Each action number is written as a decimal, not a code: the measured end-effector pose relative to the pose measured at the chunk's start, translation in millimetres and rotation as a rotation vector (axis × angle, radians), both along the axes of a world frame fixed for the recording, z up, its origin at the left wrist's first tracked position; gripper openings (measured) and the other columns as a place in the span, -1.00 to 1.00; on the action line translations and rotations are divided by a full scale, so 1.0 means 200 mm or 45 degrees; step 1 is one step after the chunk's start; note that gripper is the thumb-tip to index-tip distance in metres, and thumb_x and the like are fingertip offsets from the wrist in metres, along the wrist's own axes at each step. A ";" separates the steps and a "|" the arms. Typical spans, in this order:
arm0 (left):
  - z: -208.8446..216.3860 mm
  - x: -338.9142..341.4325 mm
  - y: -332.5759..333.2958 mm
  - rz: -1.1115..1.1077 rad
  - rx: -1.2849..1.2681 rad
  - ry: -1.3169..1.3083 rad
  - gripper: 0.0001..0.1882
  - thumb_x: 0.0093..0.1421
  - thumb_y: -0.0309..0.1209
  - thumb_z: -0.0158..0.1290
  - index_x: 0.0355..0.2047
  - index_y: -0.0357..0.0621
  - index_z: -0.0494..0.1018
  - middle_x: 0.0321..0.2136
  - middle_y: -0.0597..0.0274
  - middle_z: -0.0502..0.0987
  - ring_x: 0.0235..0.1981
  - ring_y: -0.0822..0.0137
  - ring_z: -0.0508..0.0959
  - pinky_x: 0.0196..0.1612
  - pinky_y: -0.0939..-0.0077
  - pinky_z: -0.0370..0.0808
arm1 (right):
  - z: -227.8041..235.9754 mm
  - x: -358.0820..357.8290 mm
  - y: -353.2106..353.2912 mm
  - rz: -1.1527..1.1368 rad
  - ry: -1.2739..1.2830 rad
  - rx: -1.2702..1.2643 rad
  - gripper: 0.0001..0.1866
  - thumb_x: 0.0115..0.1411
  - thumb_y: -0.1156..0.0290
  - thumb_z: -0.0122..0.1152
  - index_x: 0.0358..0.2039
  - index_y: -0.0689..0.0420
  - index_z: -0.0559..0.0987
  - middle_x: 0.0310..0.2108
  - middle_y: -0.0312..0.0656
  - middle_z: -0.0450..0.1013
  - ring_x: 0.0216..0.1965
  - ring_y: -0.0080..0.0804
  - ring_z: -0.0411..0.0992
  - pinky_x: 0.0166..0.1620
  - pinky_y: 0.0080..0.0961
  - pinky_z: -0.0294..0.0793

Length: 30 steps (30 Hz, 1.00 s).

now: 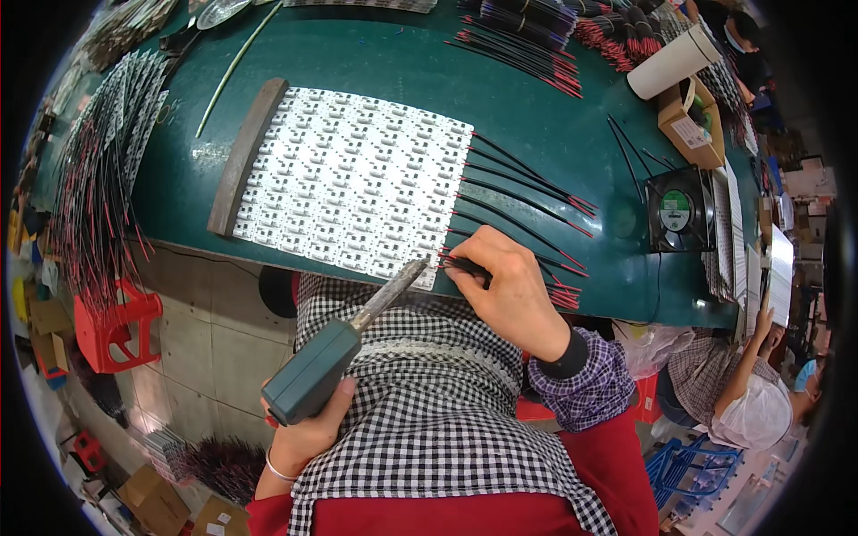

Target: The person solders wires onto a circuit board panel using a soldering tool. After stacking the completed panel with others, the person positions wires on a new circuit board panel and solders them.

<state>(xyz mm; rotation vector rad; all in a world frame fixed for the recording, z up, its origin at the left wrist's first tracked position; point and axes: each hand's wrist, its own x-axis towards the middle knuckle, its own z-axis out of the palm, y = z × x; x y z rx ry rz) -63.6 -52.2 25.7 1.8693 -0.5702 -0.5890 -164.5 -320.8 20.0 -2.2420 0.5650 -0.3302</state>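
Observation:
A white panel of small circuit boards (349,179) lies on the green table, its left edge against a dark bar (248,159). My left hand (310,435) is wrapped round the green body of a soldering iron (315,368). The iron's tip touches or nearly touches the panel's near right corner. There, my right hand (508,290) pinches black wires (466,264) with red ends, held to the panel's right edge. Farther up that edge, several black wires (527,186) stretch out to the right. The exact contact at the tip is too small to make out.
Wire bundles (527,54) lie at the far side, and more wired boards (94,179) hang over the left edge. A small black fan (677,210), a cardboard box (693,125) and a pale cylinder (675,62) stand at right. Another person (751,411) sits beyond.

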 end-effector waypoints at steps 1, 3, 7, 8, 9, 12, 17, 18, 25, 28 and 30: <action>0.00 -0.01 0.01 -0.001 -0.001 0.000 -0.80 0.07 -0.52 0.31 -0.28 -0.32 0.61 -0.42 0.12 0.64 -0.47 0.32 0.62 -0.37 0.50 0.54 | 0.02 0.00 0.00 0.002 0.017 0.043 -0.86 0.09 0.58 0.32 -0.31 0.26 0.59 -0.43 -0.11 0.38 -0.47 -0.14 0.44 -0.38 -0.26 0.40; -0.02 -0.02 0.02 0.112 -0.122 0.041 -0.78 0.10 -0.51 0.33 -0.24 -0.32 0.61 -0.39 0.15 0.65 -0.44 0.36 0.62 -0.34 0.50 0.55 | 0.03 0.00 0.00 0.006 0.034 0.085 -0.86 0.10 0.58 0.31 -0.29 0.28 0.59 -0.42 -0.10 0.38 -0.44 -0.13 0.44 -0.35 -0.26 0.41; -0.05 -0.03 0.03 0.154 -0.173 0.036 -0.74 0.11 -0.51 0.33 -0.19 -0.33 0.61 -0.36 0.15 0.66 -0.41 0.37 0.62 -0.32 0.49 0.56 | 0.04 -0.02 -0.01 0.072 -0.052 0.037 -0.85 0.15 0.63 0.26 -0.24 0.31 0.59 -0.35 -0.08 0.41 -0.35 -0.22 0.44 -0.30 -0.37 0.42; -0.05 -0.03 0.04 0.146 -0.176 0.029 -0.73 0.11 -0.50 0.34 -0.18 -0.34 0.60 -0.35 0.15 0.66 -0.40 0.37 0.61 -0.32 0.50 0.56 | 0.05 -0.03 -0.01 0.057 -0.084 0.022 -0.84 0.16 0.65 0.24 -0.21 0.32 0.60 -0.31 -0.09 0.44 -0.32 -0.31 0.44 -0.31 -0.45 0.40; -0.05 -0.02 0.04 0.140 -0.180 0.022 -0.72 0.11 -0.50 0.34 -0.17 -0.34 0.60 -0.34 0.15 0.66 -0.39 0.37 0.61 -0.31 0.50 0.55 | 0.05 -0.03 0.00 0.059 -0.084 0.022 -0.84 0.16 0.65 0.24 -0.21 0.32 0.60 -0.31 -0.09 0.44 -0.32 -0.31 0.44 -0.31 -0.45 0.40; -0.05 -0.02 0.05 0.118 -0.155 -0.001 -0.72 0.11 -0.50 0.34 -0.17 -0.34 0.60 -0.34 0.15 0.66 -0.39 0.38 0.61 -0.31 0.50 0.56 | 0.09 -0.04 0.01 -0.090 -0.158 -0.025 -0.75 0.14 0.67 0.27 -0.14 0.27 0.63 -0.34 -0.12 0.44 -0.36 -0.38 0.42 -0.34 -0.52 0.37; -0.05 -0.03 0.04 0.155 -0.193 0.024 -0.74 0.10 -0.51 0.34 -0.20 -0.34 0.61 -0.37 0.17 0.66 -0.42 0.39 0.61 -0.33 0.51 0.56 | 0.08 -0.04 0.05 0.008 -0.196 0.109 -0.73 0.11 0.65 0.32 -0.13 0.26 0.63 -0.43 -0.17 0.44 -0.45 -0.39 0.42 -0.40 -0.52 0.36; -0.05 -0.03 0.05 0.135 -0.180 0.001 -0.74 0.10 -0.51 0.34 -0.21 -0.34 0.61 -0.38 0.17 0.66 -0.43 0.39 0.61 -0.34 0.52 0.56 | 0.04 -0.05 0.05 0.023 -0.197 0.088 -0.73 0.12 0.65 0.32 -0.13 0.27 0.62 -0.42 -0.15 0.45 -0.44 -0.38 0.42 -0.40 -0.51 0.36; -0.06 -0.03 0.05 0.157 -0.201 -0.011 -0.74 0.09 -0.52 0.34 -0.21 -0.35 0.61 -0.38 0.16 0.66 -0.45 0.40 0.62 -0.37 0.51 0.56 | 0.03 -0.05 0.04 0.075 -0.108 0.057 -0.82 0.15 0.57 0.30 -0.21 0.28 0.60 -0.38 -0.09 0.47 -0.40 -0.16 0.49 -0.35 -0.34 0.45; -0.06 -0.03 0.05 0.136 -0.189 -0.053 -0.76 0.08 -0.53 0.33 -0.23 -0.34 0.62 -0.40 0.16 0.67 -0.47 0.40 0.63 -0.38 0.51 0.56 | 0.03 -0.05 0.06 -0.045 -0.075 0.191 -0.83 0.13 0.57 0.33 -0.26 0.33 0.58 -0.37 -0.13 0.48 -0.42 -0.39 0.46 -0.43 -0.54 0.41; -0.03 -0.03 0.04 0.116 -0.103 -0.014 -0.79 0.07 -0.53 0.33 -0.26 -0.32 0.63 -0.43 0.17 0.68 -0.49 0.40 0.63 -0.39 0.52 0.56 | 0.02 -0.05 0.06 -0.044 -0.058 0.149 -0.83 0.12 0.56 0.34 -0.27 0.33 0.59 -0.38 -0.13 0.49 -0.42 -0.39 0.46 -0.44 -0.54 0.40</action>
